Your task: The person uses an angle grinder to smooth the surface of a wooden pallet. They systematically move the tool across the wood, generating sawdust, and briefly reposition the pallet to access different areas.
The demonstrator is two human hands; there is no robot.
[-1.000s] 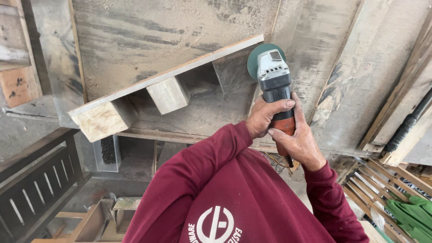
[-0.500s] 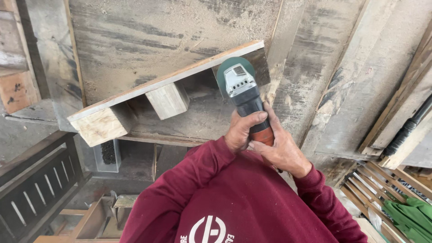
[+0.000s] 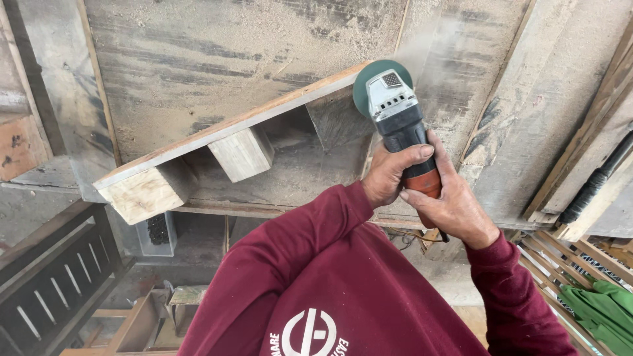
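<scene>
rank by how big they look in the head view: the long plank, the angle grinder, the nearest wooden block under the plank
1. long plank
2. angle grinder
3. nearest wooden block; close to the grinder in looks, and distance from the camera differs, so unsure.

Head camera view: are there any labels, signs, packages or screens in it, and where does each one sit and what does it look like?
Printed emblem: on the maroon sweatshirt at the bottom middle, a white ring with bars inside and white lettering curving around it.
Small plate: on the grey head of the grinder, which both hands grip; a dark mesh-like square, too small to tell whether it is a label or a vent.
No packages, signs or screens show.
</scene>
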